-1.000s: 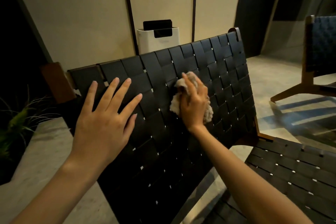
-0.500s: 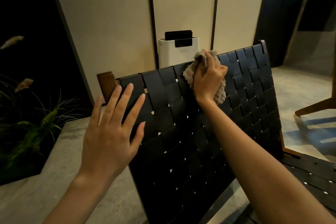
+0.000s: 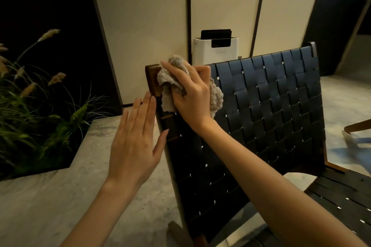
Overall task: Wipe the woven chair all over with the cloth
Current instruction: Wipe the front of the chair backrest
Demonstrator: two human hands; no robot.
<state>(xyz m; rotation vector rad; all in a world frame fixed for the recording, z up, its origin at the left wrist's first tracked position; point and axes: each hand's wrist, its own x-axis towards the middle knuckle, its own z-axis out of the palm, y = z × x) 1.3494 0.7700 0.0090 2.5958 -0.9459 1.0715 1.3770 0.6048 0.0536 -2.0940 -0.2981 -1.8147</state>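
Wiping is judged best done with the crumpled beige cloth (image 3: 167, 97), gripped in the curled right hand (image 3: 190, 94), pressed down the brown wooden post (image 3: 152, 74) at ten o'clock of the black woven-strap chair (image 3: 271, 106), steadied by the flat, empty left hand (image 3: 134, 142) at the cloth's seven o'clock.

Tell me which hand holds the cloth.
The right hand, curled round the grey cloth at a top corner of the woven chair. The left hand is flat and open, holding nothing.
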